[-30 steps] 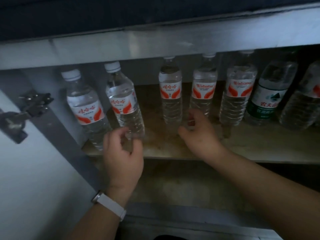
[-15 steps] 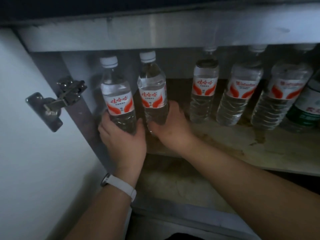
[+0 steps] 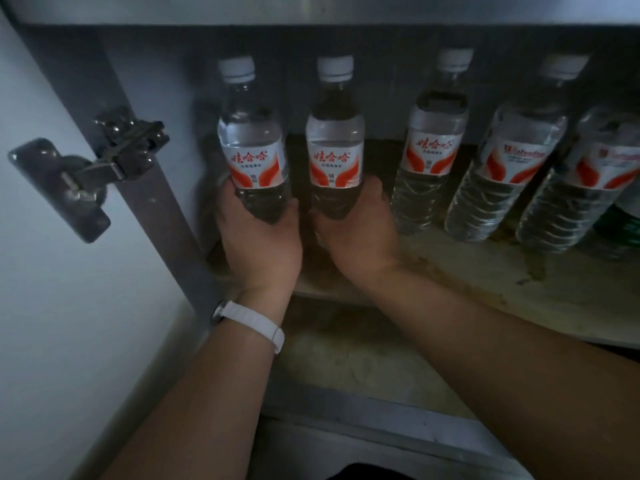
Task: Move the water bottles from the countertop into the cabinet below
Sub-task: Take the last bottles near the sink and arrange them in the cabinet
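Both grips have shifted left along the row within the last second. The left grip (image 3: 259, 244) now clasps the lower body of the end water bottle (image 3: 254, 143), and the right grip (image 3: 356, 237) clasps the second bottle (image 3: 335, 147) just beside it (both upright, white caps on; bases hidden). Both are over the cabinet shelf (image 3: 485, 289). A third bottle (image 3: 429, 150) stands right of the right grip, and a door hinge (image 3: 104, 161) sits left of the left grip.

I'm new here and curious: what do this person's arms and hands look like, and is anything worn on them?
The left hand and right hand are bare, with no gloves and no sleeves in view. A white wristband, like a watch strap, circles the left wrist.
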### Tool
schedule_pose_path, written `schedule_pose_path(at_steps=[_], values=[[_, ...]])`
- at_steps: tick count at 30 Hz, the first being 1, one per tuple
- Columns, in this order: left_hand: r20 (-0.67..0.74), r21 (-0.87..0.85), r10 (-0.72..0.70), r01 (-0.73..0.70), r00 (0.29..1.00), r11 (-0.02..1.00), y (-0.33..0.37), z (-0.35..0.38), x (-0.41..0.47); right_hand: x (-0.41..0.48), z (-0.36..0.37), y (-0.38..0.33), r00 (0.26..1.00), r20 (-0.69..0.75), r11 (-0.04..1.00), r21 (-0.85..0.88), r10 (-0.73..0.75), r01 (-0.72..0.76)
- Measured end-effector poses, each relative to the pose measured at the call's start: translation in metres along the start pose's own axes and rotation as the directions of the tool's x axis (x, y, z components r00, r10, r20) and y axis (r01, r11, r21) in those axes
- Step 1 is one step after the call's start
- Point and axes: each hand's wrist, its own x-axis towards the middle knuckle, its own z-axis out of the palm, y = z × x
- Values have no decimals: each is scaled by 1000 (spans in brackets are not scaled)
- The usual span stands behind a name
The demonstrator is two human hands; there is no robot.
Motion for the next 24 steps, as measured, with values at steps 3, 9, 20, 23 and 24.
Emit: schedule_pose_path(at_steps=[3, 9, 20, 23, 24], values=[[31, -46, -29, 30, 999, 998, 3, 13, 7, 7, -1, 6, 998, -67, 1000, 4, -2, 3], [120, -44, -22, 28, 993, 999, -3, 34, 31, 27, 1, 10, 992, -128, 1000, -20, -11, 8], [152, -63, -3, 13, 988, 998, -8, 40, 34, 44, 8, 15, 992, -114, 992, -123, -52, 38], [157, -53, 3, 5, 988, 999, -9, 39, 33, 45, 8, 16, 995, -83, 991, -122, -56, 46], [163, -53, 5, 4, 987, 999, -9, 39, 33, 45, 8, 16, 995, -80, 991, -122, -61, 51]])
